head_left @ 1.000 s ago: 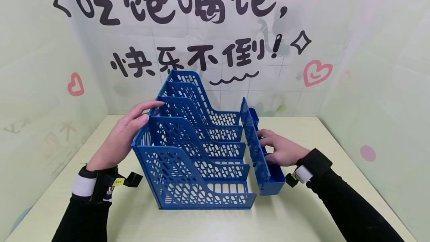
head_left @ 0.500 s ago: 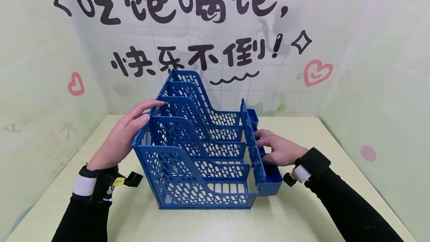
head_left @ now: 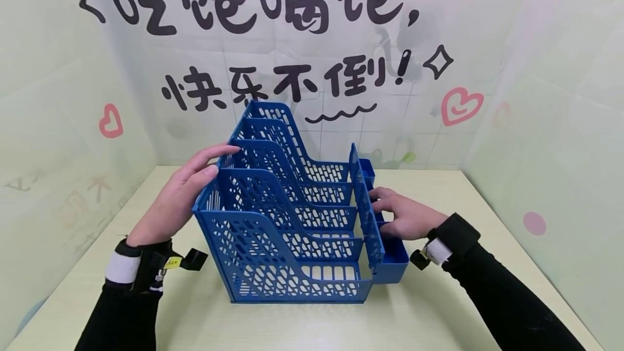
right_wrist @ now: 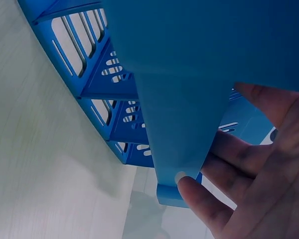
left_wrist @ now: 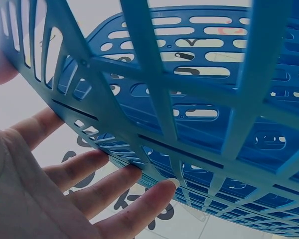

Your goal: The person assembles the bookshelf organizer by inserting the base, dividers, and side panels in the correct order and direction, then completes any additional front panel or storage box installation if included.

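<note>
Blue rack [head_left: 287, 221] on my tabletop [head_left: 439, 307] — left hand [head_left: 177, 199] flat against its side, fingers straight. Right hand [head_left: 407, 215] presses the front tray [head_left: 377, 221] with straight fingers — gripping nothing.

Bright, even, soft light; head view sharp with bowed edges, both wrist views close, dim and blurred.

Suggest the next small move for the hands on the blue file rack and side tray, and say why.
Probably keep pressing the side tray leftward with the right hand until it seats flush. The tray's near end already meets the file rack, but its panel seems to lean slightly off the rack's front edge. The left hand lies with straight fingers against the rack's far side, bracing it against that push.
</note>
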Available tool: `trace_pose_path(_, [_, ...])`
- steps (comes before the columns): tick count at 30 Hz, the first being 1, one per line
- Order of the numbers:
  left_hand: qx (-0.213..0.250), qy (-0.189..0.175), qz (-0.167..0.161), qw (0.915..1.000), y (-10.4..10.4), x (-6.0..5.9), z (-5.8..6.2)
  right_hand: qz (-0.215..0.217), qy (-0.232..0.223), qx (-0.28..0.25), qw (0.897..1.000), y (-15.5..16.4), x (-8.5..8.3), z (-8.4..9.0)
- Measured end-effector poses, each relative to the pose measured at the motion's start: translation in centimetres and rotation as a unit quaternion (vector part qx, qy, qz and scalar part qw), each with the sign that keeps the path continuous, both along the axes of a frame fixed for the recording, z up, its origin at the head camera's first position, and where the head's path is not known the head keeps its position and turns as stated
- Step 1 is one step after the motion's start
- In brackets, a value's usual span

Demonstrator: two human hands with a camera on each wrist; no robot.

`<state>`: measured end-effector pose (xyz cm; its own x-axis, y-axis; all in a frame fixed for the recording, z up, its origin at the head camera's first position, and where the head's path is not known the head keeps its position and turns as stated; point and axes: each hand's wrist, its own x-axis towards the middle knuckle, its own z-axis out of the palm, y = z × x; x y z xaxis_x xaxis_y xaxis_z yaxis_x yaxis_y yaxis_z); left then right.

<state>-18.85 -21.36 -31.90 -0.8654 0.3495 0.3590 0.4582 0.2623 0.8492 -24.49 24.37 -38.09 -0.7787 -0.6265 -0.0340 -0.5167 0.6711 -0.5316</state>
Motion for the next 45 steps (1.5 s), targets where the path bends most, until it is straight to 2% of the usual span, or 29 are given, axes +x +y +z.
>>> trace_pose_path(14, [-0.004,-0.003,0.004,1.0,0.0,0.0,0.0,-0.012,-0.005,0.008,1.0,-0.3,0.4,0.1])
trace_pose_path(22, [0.014,-0.011,-0.003,0.9998,-0.2,0.0,0.0,-0.013,0.0,0.007,1.0,-0.5,0.5,0.1])
trace_pose_path(40, [0.022,-0.022,-0.015,0.9994,-0.1,-0.1,0.2,-0.01,0.028,0.039,0.999,-1.0,1.3,0.3])
trace_pose_path(45, [0.025,-0.026,-0.019,0.9992,0.1,-0.1,0.2,-0.001,0.051,0.057,0.997,-1.0,1.6,0.5])
